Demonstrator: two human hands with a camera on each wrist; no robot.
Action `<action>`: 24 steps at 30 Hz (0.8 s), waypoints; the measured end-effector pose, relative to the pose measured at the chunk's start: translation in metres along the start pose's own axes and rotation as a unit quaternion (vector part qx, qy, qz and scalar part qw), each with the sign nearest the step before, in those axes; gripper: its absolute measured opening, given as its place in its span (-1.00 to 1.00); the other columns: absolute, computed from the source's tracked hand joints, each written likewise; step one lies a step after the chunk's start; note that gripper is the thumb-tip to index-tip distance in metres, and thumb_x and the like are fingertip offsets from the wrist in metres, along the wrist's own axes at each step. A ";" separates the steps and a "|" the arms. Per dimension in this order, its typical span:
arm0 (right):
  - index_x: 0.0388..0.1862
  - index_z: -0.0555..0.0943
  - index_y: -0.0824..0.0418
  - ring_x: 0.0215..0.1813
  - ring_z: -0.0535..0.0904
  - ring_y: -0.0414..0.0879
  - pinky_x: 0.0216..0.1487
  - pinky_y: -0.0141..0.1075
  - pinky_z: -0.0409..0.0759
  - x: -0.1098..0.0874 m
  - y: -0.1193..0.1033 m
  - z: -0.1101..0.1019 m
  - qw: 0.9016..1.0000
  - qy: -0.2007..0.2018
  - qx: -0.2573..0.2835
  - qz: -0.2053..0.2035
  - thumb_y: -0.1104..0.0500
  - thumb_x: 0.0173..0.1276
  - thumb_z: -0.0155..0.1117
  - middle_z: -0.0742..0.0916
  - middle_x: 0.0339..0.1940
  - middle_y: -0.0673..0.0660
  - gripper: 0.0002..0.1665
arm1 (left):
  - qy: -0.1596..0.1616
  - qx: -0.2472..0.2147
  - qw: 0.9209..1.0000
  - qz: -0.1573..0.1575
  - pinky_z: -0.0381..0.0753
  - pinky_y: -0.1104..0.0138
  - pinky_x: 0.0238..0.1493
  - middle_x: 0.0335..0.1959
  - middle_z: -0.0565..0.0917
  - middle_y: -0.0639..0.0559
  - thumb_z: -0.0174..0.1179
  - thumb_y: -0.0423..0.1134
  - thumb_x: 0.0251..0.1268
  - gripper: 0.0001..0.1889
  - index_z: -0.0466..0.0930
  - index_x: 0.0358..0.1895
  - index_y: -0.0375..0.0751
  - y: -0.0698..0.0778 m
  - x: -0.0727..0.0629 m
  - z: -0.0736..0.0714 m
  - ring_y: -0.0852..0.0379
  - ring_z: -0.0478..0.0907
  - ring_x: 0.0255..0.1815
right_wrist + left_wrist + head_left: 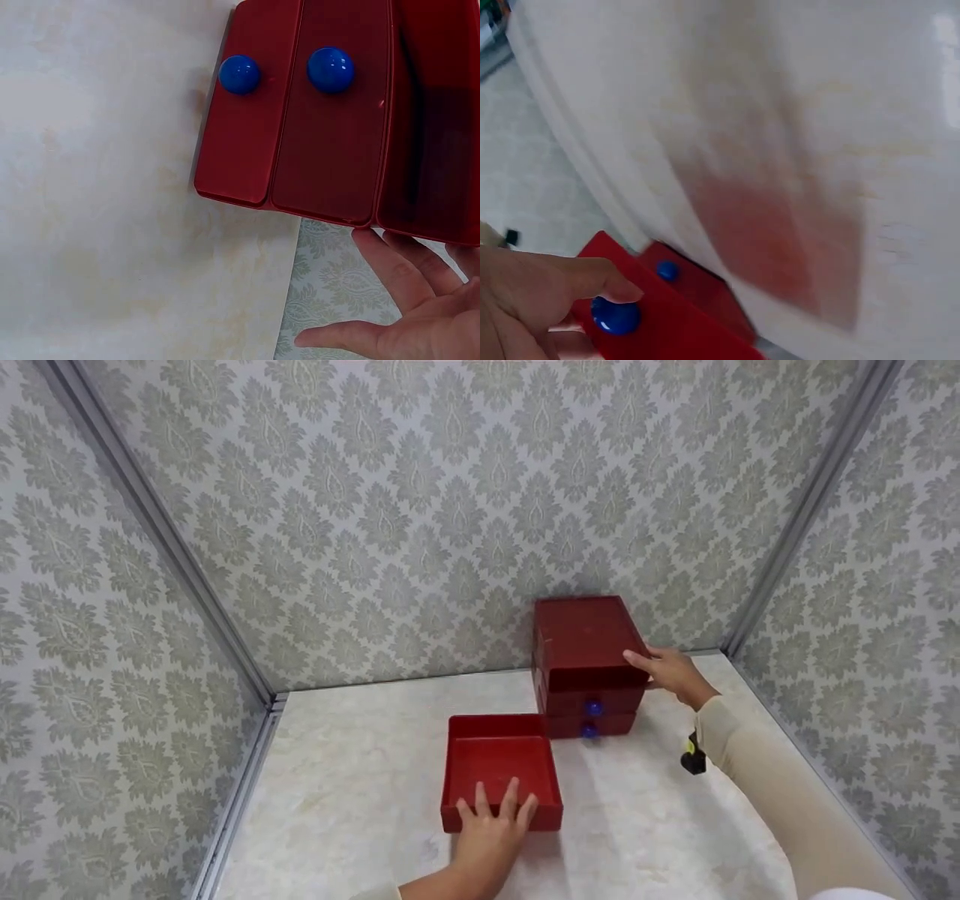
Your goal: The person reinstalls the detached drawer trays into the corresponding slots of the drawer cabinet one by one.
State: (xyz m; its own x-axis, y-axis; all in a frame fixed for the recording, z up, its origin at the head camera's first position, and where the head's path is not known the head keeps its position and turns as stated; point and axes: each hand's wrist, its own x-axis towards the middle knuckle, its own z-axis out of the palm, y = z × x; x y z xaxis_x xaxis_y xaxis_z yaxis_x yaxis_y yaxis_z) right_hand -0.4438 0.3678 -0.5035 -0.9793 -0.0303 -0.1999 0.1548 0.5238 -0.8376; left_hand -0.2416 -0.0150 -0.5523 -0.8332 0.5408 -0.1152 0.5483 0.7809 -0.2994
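A bright red drawer (499, 757), pulled fully out, sits in front of a dark red cabinet (581, 634), its bare floor showing. My left hand (491, 836) grips its front wall, fingers reaching over the rim and thumb outside, at the blue knob (616, 316). Below the cabinet's open top slot (592, 679) are two shut drawers, with an upper blue knob (330, 70) and a lower blue knob (239, 74). My right hand (673, 671) rests against the cabinet's right side near the front top corner, fingers extended, as the right wrist view also shows.
Beside the right sleeve (765, 780) lies a small black and yellow object (693, 757) on the pale marbled table (352, 780). Patterned wall panels (420, 510) enclose the back and sides, with grey metal strips (161, 532) along the corners.
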 end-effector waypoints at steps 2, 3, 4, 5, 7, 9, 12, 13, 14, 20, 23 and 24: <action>0.69 -0.09 0.21 0.57 0.30 0.27 0.41 0.15 0.47 0.000 0.000 0.001 1.000 -0.001 0.004 -0.001 -0.45 0.41 0.12 0.12 0.68 0.34 0.20 | -0.001 0.002 1.000 0.026 0.64 -0.26 0.10 0.64 0.22 0.06 0.30 0.02 0.38 -0.18 0.08 0.62 0.36 0.012 -0.004 -0.008 -0.40 0.45 0.41; 0.69 -0.09 0.21 0.57 0.29 0.27 0.40 0.15 0.48 0.000 0.000 0.001 1.000 -0.002 0.004 -0.001 -0.46 0.41 0.12 0.12 0.68 0.34 0.21 | 0.001 0.003 0.999 0.038 0.64 -0.25 0.09 0.64 0.22 0.07 0.26 0.06 0.41 -0.21 0.08 0.62 0.36 0.018 -0.005 -0.010 -0.39 0.46 0.40; 0.69 -0.09 0.20 0.58 0.27 0.27 0.40 0.14 0.48 0.001 0.000 0.001 1.000 -0.003 0.005 -0.001 -0.47 0.40 0.12 0.13 0.68 0.34 0.22 | -0.001 0.001 0.999 0.049 0.64 -0.24 0.11 0.64 0.21 0.08 0.23 0.11 0.42 -0.22 0.06 0.62 0.37 0.024 -0.005 -0.014 -0.39 0.46 0.40; 0.69 -0.09 0.20 0.60 0.25 0.26 0.40 0.14 0.49 0.001 0.000 0.001 1.000 -0.004 0.005 -0.001 -0.48 0.39 0.12 0.13 0.68 0.34 0.23 | -0.004 0.000 0.998 0.062 0.64 -0.23 0.11 0.65 0.19 0.10 0.20 0.20 0.40 -0.20 0.03 0.63 0.37 0.029 -0.005 -0.017 -0.39 0.45 0.41; 0.69 -0.08 0.21 0.60 0.25 0.26 0.39 0.13 0.50 0.001 -0.001 0.001 1.000 -0.003 0.003 0.001 -0.50 0.37 0.13 0.13 0.68 0.34 0.25 | 0.004 0.013 0.996 0.083 0.65 -0.21 0.11 0.65 0.20 0.10 0.10 0.28 0.44 -0.23 0.03 0.63 0.37 0.041 -0.002 -0.022 -0.38 0.47 0.40; 0.69 -0.05 0.22 0.60 0.24 0.25 0.38 0.12 0.51 0.001 0.000 0.002 1.000 -0.003 0.006 -0.001 -0.48 0.38 0.14 0.18 0.66 0.35 0.23 | 0.010 0.032 0.994 0.105 0.66 -0.19 0.09 0.64 0.21 0.11 0.02 0.35 0.44 -0.23 0.01 0.63 0.36 0.054 0.002 -0.029 -0.36 0.50 0.38; 0.68 -0.01 0.23 0.59 0.26 0.25 0.37 0.12 0.52 0.000 -0.001 0.001 1.000 0.001 0.015 -0.006 -0.42 0.42 0.14 0.26 0.63 0.35 0.16 | 0.042 0.064 0.987 0.138 0.71 -0.14 0.00 0.60 0.27 0.11 -0.08 0.40 0.45 -0.23 0.02 0.64 0.30 0.073 0.008 -0.042 -0.33 0.58 0.29; 0.68 0.01 0.23 0.58 0.28 0.25 0.37 0.12 0.52 -0.001 0.000 0.001 1.000 0.002 0.018 -0.009 -0.41 0.44 0.14 0.29 0.62 0.35 0.13 | 0.055 0.073 0.985 0.145 0.72 -0.13 -0.04 0.59 0.29 0.12 -0.09 0.38 0.47 -0.24 0.03 0.63 0.28 0.078 0.011 -0.046 -0.32 0.60 0.27; 0.67 0.04 0.23 0.57 0.30 0.24 0.37 0.12 0.52 -0.001 0.000 0.001 1.000 0.001 0.019 -0.013 -0.40 0.45 0.14 0.33 0.60 0.35 0.11 | 0.067 0.080 0.983 0.150 0.73 -0.11 -0.06 0.58 0.30 0.12 -0.08 0.36 0.49 -0.26 0.03 0.63 0.27 0.083 0.013 -0.050 -0.31 0.62 0.24; 0.66 0.03 0.28 0.51 0.40 0.26 0.37 0.12 0.52 -0.004 0.000 0.003 1.000 0.001 0.009 -0.029 -0.43 0.42 0.13 0.37 0.56 0.39 0.16 | 0.150 0.120 0.975 0.115 0.77 -0.04 -0.16 0.52 0.41 0.06 -0.02 0.09 0.61 -0.42 0.15 0.59 0.18 0.101 0.037 -0.068 -0.29 0.70 0.12; 0.67 0.01 0.28 0.50 0.41 0.28 0.38 0.12 0.52 -0.005 0.000 0.003 1.000 0.007 -0.002 -0.026 -0.46 0.40 0.12 0.32 0.59 0.40 0.20 | 0.161 0.133 0.975 0.081 0.77 -0.04 -0.16 0.50 0.44 0.05 -0.05 0.00 0.65 -0.49 0.19 0.57 0.19 0.105 0.052 -0.073 -0.28 0.71 0.10; 0.67 0.00 0.29 0.50 0.40 0.30 0.38 0.12 0.51 -0.005 -0.001 0.003 1.000 0.008 -0.006 -0.024 -0.47 0.40 0.12 0.29 0.61 0.40 0.21 | 0.159 0.132 0.976 0.069 0.77 -0.04 -0.15 0.50 0.44 0.06 -0.07 -0.02 0.67 -0.50 0.20 0.57 0.20 0.106 0.057 -0.074 -0.28 0.71 0.11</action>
State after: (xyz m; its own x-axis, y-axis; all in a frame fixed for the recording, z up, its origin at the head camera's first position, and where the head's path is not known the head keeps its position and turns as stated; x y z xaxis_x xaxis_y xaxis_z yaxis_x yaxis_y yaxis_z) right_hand -0.4391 0.3655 -0.5033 -0.9875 -0.0416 -0.1518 0.1065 0.5330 -0.8394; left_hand -0.2254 0.1219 -0.5208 -0.6646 0.7382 0.1157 0.5816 0.6082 -0.5401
